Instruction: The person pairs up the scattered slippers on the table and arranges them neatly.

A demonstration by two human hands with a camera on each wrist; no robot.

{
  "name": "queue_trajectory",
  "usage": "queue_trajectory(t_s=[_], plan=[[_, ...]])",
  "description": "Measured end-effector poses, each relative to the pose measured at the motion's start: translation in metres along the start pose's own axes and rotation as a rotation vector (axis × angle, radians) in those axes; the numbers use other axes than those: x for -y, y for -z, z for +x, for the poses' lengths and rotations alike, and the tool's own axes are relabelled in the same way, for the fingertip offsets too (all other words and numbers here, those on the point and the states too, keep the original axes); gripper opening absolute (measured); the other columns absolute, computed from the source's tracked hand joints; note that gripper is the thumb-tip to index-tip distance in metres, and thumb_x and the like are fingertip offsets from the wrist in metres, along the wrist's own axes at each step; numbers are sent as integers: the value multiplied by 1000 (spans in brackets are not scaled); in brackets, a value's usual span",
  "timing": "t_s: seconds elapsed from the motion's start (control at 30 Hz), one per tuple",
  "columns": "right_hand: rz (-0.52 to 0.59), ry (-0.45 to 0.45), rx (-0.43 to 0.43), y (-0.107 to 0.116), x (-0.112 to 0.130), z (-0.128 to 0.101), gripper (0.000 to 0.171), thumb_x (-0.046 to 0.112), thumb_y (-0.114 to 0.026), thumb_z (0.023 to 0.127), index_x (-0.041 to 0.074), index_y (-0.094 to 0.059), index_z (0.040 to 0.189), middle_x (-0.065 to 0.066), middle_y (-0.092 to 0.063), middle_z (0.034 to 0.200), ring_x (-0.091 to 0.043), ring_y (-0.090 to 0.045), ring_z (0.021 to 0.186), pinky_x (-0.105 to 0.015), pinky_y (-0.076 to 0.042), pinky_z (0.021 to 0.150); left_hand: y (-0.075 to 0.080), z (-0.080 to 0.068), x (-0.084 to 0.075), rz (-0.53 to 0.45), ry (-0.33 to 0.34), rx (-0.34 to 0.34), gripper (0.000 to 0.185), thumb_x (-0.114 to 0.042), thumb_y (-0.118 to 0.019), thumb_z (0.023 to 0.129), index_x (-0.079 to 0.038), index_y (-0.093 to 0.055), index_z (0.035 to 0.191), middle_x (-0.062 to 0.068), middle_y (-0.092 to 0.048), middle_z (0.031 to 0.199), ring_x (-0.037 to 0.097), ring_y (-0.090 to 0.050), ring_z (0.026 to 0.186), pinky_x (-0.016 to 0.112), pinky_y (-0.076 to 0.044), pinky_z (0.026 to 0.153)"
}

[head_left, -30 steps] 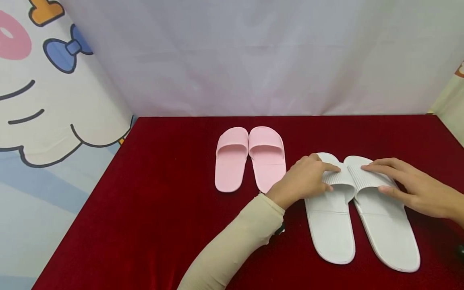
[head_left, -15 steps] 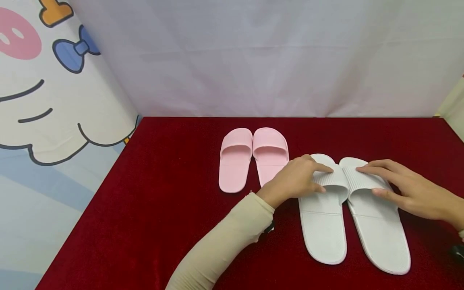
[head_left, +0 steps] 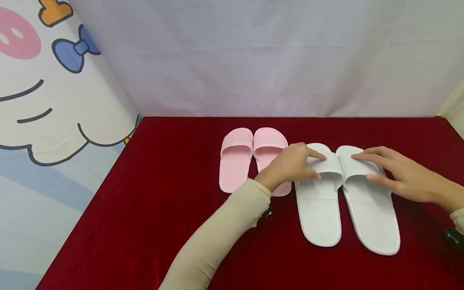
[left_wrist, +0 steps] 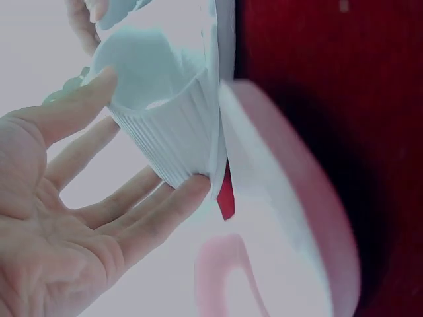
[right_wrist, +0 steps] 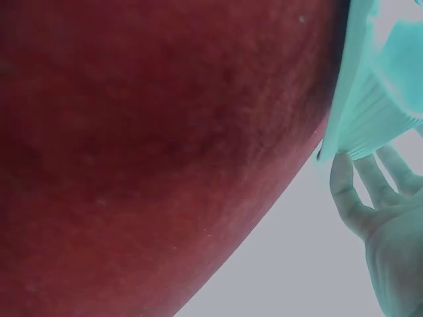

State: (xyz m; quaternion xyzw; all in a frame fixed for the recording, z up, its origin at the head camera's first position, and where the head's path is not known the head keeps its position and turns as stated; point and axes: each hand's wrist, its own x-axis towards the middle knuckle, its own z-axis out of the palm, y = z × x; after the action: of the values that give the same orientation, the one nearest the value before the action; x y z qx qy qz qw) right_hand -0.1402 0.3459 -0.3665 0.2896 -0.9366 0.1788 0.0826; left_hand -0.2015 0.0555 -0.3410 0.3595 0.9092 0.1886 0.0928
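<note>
Two white slide slippers lie side by side on the right of the red cloth, toes away from me. My left hand [head_left: 290,164] grips the left white slipper [head_left: 320,217] across its ribbed strap, thumb at the strap's opening and fingers over the front. In the left wrist view, thumb and fingers span that strap [left_wrist: 168,135]. My right hand [head_left: 404,175] holds the right white slipper [head_left: 373,221] by the strap's outer side in the same way. In the right wrist view its fingertips meet the ribbed strap [right_wrist: 373,119].
Left of the white pair stand two smaller pink slippers, the left one [head_left: 233,169] in full view and the right one [head_left: 269,139] partly behind my left hand and wrist. Red cloth [head_left: 145,201] covers the table. A pale curtain [head_left: 253,60] hangs along its back edge.
Both hands and the white slippers have shifted away from me and to the left, closer to the pink pair. The head view has turned slightly. The pink slippers have stayed put.
</note>
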Motion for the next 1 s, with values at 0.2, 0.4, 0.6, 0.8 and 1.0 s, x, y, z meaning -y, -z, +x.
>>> queue_trajectory(t_s=[0.2,0.4,0.6,0.8,1.0], plan=[[-2,-29,14,4,-5,9,63,11,-76,85,27,-55,142,2,-54,131,11,-35,115,-8,-28,88,8,14,7,-20,8,19,50,-36,-82,81,-33,-68,129,-6,-68,129,10,-58,122,21,-46,94],[7,-42,14,8,-9,17,59,13,-73,89,28,-54,143,-2,-54,133,4,-39,116,-8,-26,89,14,24,13,-55,1,14,50,-34,-83,81,-32,-69,128,-5,-72,121,6,-56,105,17,-43,79],[-1,-67,36,11,-13,27,55,15,-69,92,27,-53,144,-7,-52,135,-13,-44,118,-19,-29,90,15,33,17,-42,3,6,49,-33,-80,84,-31,-67,131,-5,-72,122,8,-52,100,19,-41,80],[26,-73,61,14,-22,38,52,15,-65,95,22,-52,145,-12,-50,138,-23,-45,120,-29,-29,90,20,44,19,-20,36,-3,49,-32,-79,85,-32,-65,132,-6,-67,132,7,-55,111,20,-42,87],[42,-65,62,11,-31,47,51,13,-65,94,18,-53,144,-15,-50,138,-26,-45,121,-26,-27,94,21,54,20,11,45,6,49,-29,-77,87,-29,-65,134,-6,-63,137,9,-55,123,22,-44,96]])
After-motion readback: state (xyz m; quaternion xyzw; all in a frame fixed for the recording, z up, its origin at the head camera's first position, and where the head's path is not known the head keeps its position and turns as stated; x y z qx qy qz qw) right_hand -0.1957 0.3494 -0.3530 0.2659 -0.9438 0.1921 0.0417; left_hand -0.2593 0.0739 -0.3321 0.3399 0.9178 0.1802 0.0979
